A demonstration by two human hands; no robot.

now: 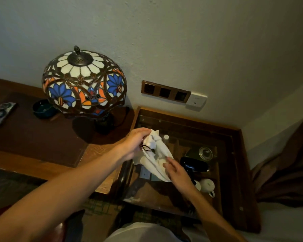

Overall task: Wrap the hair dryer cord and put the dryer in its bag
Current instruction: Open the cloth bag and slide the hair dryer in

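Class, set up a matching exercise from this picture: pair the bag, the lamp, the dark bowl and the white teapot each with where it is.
Things:
1. bag
2. lamp
3. bowl
4. teapot

Places:
A. left of the lamp, on the desk
B. under the glass top, at the right
C. held in both hands, left hand and right hand
D. on the desk, by the wall

Pairs: 1-C, 2-D, 3-A, 4-B

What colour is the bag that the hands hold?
White, with a dark drawstring; the head view shows the bag best.
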